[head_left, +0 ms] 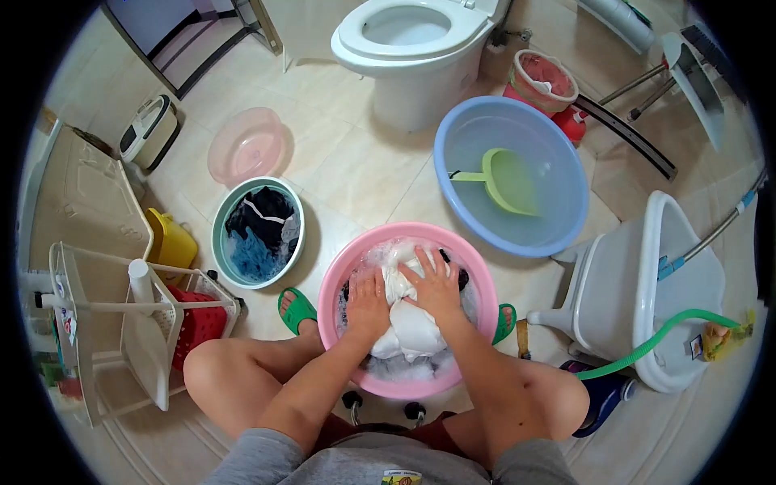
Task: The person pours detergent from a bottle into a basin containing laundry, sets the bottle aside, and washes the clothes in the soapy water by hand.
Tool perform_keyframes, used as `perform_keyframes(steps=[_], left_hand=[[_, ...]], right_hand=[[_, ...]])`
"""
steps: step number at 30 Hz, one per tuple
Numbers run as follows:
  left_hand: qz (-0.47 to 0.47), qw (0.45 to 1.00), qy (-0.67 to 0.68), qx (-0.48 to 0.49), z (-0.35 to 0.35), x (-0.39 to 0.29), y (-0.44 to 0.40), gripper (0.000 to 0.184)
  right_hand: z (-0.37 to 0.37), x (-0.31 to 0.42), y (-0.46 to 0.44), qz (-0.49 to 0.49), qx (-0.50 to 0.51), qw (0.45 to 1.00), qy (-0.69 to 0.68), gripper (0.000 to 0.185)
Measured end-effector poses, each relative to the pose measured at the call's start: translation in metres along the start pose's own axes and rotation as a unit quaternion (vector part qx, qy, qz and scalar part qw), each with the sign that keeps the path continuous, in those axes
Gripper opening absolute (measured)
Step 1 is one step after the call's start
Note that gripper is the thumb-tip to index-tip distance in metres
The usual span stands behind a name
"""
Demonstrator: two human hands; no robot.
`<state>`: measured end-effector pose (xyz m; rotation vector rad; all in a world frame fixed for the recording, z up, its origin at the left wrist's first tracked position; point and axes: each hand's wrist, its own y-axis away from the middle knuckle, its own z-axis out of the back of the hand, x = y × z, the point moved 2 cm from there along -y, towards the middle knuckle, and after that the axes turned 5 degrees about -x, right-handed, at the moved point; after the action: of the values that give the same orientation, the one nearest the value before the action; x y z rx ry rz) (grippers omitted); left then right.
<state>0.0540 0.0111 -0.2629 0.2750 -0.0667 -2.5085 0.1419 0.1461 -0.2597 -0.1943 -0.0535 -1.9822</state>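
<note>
A pink basin (329, 323) of sudsy water stands on the floor between my feet. White cloth (414, 330) lies bunched in it, with some dark cloth at the sides. My left hand (368, 303) rests flat on the left part of the cloth, its fingers pointing forward. On the upper right of the cloth, my right hand (432, 284) presses down with its fingers spread. Both palms are hidden from view.
Left of the basin are a teal basin (218, 246) of dark and blue clothes, a pink empty basin (246, 145) and a white rack (145, 307). A blue tub (517, 242) holds a green dipper (508, 182). A green hose (647, 343) crosses a white tub (606, 283) at right.
</note>
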Motion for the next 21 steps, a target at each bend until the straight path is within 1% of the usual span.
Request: perform_keyframes(steps=[1,3,4,6,7,8,9,10,12,14,16,17,18,19,20,21], left_hand=[[0.001,1.0,0.001,0.005,0.001,-0.002,-0.002,0.077],[0.025,0.992,0.002,0.127,0.003,-0.004,-0.006,0.073],[0.026,0.991,0.003,0.129,0.008,-0.006,-0.008,0.073],[0.059,0.98,0.029,0.188,0.011,-0.008,-0.01,0.065],[0.06,0.98,0.031,0.19,-0.005,-0.003,-0.006,0.065],[0.01,0.991,-0.023,0.131,-0.032,0.003,-0.001,0.055],[-0.04,0.994,-0.076,0.071,-0.029,0.001,-0.002,0.049],[-0.039,0.994,-0.074,0.071,-0.028,0.001,-0.003,0.049],[0.017,0.972,0.041,0.229,-0.025,-0.001,-0.004,0.04],[0.011,0.969,0.048,0.244,-0.035,0.003,-0.007,0.039],[0.005,0.965,0.053,0.258,-0.036,0.004,-0.008,0.038],[-0.016,0.963,0.036,0.266,-0.035,0.004,-0.009,0.04],[-0.037,0.961,0.018,0.272,-0.033,0.004,-0.008,0.044],[-0.036,0.963,0.018,0.268,-0.029,0.003,-0.006,0.044],[-0.002,0.987,0.092,0.131,-0.02,0.001,-0.005,0.051],[0.029,0.986,0.163,-0.009,-0.011,0.001,-0.002,0.061]], right_hand=[[-0.003,0.002,-0.001,-0.001,-0.003,1.0,0.02,0.071],[-0.006,0.005,-0.002,-0.001,-0.009,0.999,0.031,0.07],[-0.007,0.006,-0.003,-0.002,-0.021,0.999,0.043,0.07],[-0.009,0.007,-0.003,-0.001,-0.019,0.998,0.059,0.07],[-0.01,0.008,-0.003,-0.001,-0.02,0.997,0.076,0.071],[-0.012,0.009,-0.003,-0.001,-0.018,0.997,0.076,0.071],[-0.016,0.009,-0.003,-0.003,-0.01,0.996,0.087,0.068],[-0.019,0.009,-0.003,-0.005,-0.002,0.995,0.097,0.066],[-0.026,0.009,-0.003,-0.005,0.004,0.994,0.113,0.062],[-0.03,0.008,-0.004,-0.007,0.01,0.992,0.129,0.059],[-0.031,0.008,-0.004,-0.017,0.042,0.993,0.11,0.052],[-0.036,0.007,-0.003,-0.016,0.04,0.993,0.112,0.052],[-0.034,0.008,-0.003,-0.005,0.002,0.992,0.127,0.051],[-0.03,0.008,-0.004,0.008,-0.037,0.989,0.142,0.05],[-0.027,0.007,-0.003,0.009,-0.041,0.989,0.143,0.05],[-0.025,0.003,0.0,-0.005,0.004,0.999,0.05,0.052]])
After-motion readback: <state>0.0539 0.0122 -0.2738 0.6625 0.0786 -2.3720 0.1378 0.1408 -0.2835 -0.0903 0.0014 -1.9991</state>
